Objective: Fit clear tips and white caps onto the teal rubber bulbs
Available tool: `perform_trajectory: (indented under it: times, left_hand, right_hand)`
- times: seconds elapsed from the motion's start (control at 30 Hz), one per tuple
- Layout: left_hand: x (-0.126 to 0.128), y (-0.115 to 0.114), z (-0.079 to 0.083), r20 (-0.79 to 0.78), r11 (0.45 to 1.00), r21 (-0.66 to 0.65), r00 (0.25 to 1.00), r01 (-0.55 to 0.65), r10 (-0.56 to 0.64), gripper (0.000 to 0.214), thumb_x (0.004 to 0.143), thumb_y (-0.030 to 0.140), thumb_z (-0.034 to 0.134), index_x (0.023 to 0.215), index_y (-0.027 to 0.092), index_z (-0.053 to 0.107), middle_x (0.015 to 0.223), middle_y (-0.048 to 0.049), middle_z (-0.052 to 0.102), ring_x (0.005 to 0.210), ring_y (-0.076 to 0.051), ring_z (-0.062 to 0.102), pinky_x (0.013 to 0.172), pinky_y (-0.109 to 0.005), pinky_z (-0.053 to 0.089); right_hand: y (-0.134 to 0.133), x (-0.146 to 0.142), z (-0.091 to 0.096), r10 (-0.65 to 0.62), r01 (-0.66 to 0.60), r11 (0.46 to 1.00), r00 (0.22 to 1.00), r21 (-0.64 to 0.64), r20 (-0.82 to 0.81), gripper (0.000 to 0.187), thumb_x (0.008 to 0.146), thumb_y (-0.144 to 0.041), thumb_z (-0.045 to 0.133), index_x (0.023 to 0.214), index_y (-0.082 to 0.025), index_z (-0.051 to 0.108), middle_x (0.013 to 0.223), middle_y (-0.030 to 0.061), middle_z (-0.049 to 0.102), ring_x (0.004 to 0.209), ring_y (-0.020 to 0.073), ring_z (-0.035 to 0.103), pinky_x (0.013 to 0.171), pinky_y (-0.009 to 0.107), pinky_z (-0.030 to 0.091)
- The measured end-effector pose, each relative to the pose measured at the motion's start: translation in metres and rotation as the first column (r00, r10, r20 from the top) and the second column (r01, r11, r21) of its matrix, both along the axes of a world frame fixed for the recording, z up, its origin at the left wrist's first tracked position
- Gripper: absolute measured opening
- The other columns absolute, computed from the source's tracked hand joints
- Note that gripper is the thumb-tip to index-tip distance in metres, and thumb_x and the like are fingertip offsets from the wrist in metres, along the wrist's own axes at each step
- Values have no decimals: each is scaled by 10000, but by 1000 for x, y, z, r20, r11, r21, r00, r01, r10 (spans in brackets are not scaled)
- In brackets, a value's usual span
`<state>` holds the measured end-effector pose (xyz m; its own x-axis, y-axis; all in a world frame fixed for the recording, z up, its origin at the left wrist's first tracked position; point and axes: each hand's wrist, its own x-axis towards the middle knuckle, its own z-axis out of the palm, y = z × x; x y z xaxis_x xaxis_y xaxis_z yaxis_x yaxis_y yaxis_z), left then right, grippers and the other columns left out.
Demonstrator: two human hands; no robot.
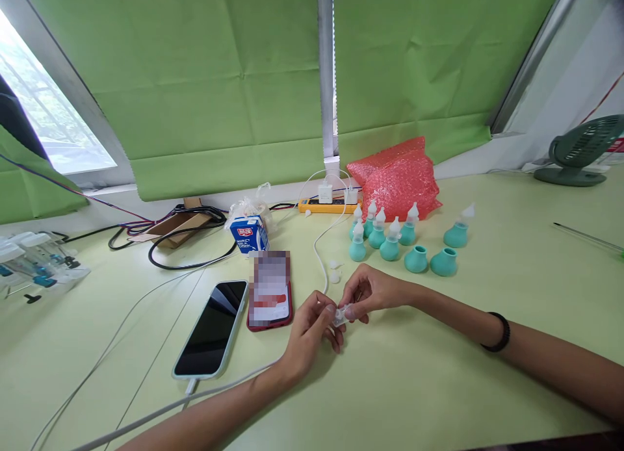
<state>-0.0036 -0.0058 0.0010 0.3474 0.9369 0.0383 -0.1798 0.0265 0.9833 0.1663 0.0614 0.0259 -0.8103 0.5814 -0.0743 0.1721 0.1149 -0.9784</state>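
Observation:
My left hand (307, 337) and my right hand (368, 294) meet just above the pale green table (439, 373), both pinched on one small clear plastic piece (340, 316) held between their fingertips. Behind them stand several teal rubber bulbs with white tips (385, 233), and two teal bulbs without tips (429, 260). Two loose white tips (334, 271) lie on the table just behind my hands. A black band circles my right wrist.
A phone with a dark screen (212, 329) on a white cable and a red-cased phone (270, 288) lie to the left. Behind are a small milk carton (249, 233), black cables, a yellow power strip (327, 205), red bubble wrap (397, 177) and a fan (580, 152).

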Motion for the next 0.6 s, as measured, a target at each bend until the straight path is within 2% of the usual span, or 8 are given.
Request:
perform_trajectory:
  times: [0.13,0.27,0.43,0.6]
  left_hand:
    - [0,-1,2,-64,999,41,998,-22,25,210,802,378,459,789,181,388,580,22,534,436,-81,490,410,-187,388]
    - [1,-1,3,-65,998,42,997,-36,39,228,800,403,452,811,184,390,583,20,542,439,-79,485,407,-178,376]
    - [1,0,2,-25,999,-20,999,41,-41,218,832,401,386,822,184,395,583,10,542,431,-89,497,403,-185,371]
    - [0,-1,3,-37,996,28,996,81,-80,171,832,358,415,861,194,376,638,1,572,450,-81,497,420,-182,370]
  right_hand:
    - [-2,0,1,14,-14,1000,1000,-13,12,260,612,-321,678,727,-89,652,566,21,600,431,67,519,424,170,409]
    - [-1,-1,1,6,-6,999,1000,-32,-2,255,618,-317,672,727,-88,648,576,21,598,433,65,519,434,172,416]
    - [2,-2,0,25,-27,998,999,-65,-41,252,632,-325,662,721,-90,638,586,13,588,438,62,514,453,182,430]
    - [3,-1,0,63,-63,997,998,-54,4,264,642,-326,657,762,-91,642,547,1,572,479,76,532,493,192,452]
